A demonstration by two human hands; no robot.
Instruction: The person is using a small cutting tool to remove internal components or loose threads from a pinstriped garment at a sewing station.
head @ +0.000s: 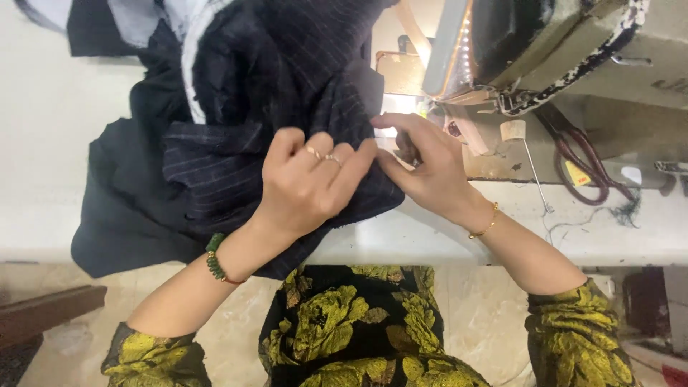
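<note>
Fabric (236, 158) edge lies just left of the needle, pinched by the left hand (308, 183) fingers, with the right hand (430, 168) nearer, pinching its corner.

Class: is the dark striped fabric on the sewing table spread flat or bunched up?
Bunched up. The fabric lies in heaped folds, and the left hand and right hand pinch its edge.

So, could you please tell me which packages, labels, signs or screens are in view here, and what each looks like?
Yellow tag: a small slanted rectangle with a red mark, on the sewing table inside the loops of the dark red scissors, right of the right hand.
Faint raised marking: on the cream sewing machine body, at the right edge; too blurred to describe.
No packages or screens visible.
</note>
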